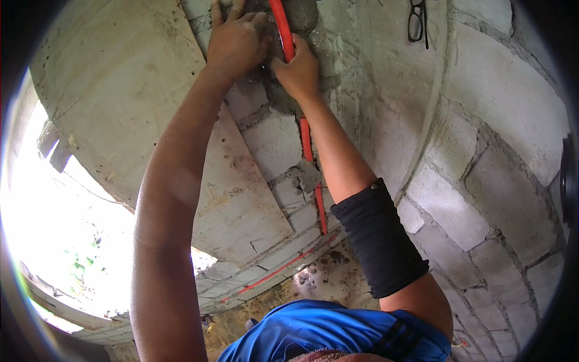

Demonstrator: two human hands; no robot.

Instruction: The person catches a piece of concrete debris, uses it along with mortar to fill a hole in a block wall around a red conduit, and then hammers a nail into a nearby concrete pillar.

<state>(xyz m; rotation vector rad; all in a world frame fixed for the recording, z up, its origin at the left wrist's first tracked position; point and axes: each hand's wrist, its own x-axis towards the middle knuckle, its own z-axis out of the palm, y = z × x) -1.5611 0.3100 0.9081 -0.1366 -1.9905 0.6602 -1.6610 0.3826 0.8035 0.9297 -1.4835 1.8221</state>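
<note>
My left hand (237, 37) is raised against the block wall, fingers spread and partly bent beside a red flexible conduit (277, 16); its thumb area is partly hidden. My right hand (300, 70) is closed round that conduit, just below and right of my left hand. Dark, rough mortar (301, 15) surrounds the conduit at the top. Further down, red conduit pieces (306, 137) show in a narrow channel cut through the blocks.
A large pale board (120, 90) lies against the wall at left, beside a bright opening (66, 235). Eyeglasses (416, 24) hang at upper right. A block wall (500, 102) curves down the right. Another red conduit (271, 271) runs along the lower wall.
</note>
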